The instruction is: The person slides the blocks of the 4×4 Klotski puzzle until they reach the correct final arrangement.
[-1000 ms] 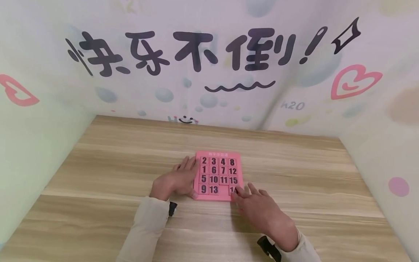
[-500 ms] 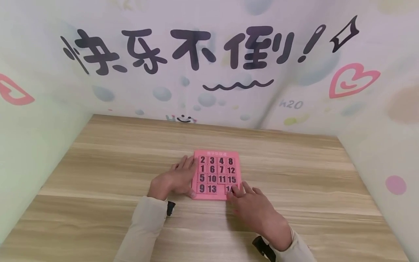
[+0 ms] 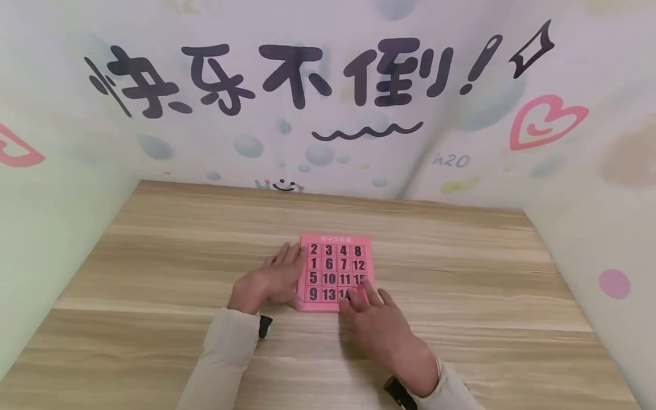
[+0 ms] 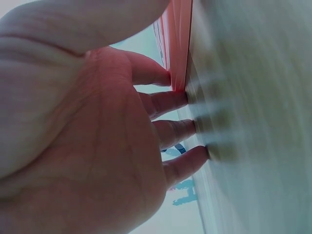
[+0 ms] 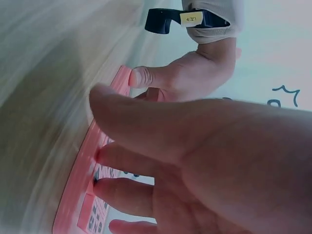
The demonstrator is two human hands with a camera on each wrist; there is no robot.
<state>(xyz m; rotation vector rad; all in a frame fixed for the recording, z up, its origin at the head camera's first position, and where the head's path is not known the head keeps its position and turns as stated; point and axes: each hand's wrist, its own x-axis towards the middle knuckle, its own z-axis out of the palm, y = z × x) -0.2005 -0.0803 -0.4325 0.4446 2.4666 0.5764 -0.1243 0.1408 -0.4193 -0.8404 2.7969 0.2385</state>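
The left hand [image 3: 269, 283] lies along the puzzle [image 3: 336, 272], fingers apart at its edge; the right hand [image 3: 380, 329] slants in, fingers loosely spread, touching a tile [image 3: 340, 292]. The puzzle's flat on the counter [image 3: 461, 267], long axis pointing away (title farthest).

Rows on the pink number board [image 3: 320, 308] read 2, 3, 4, 8; 1, 6, 7, 12; 5, 10, 11, 15; 9, 13, partly covered 14. The wall [image 3: 302, 122] reads “快乐不倒!” and “h2O”.

Pink sliding number puzzle [image 3: 336, 271], flat
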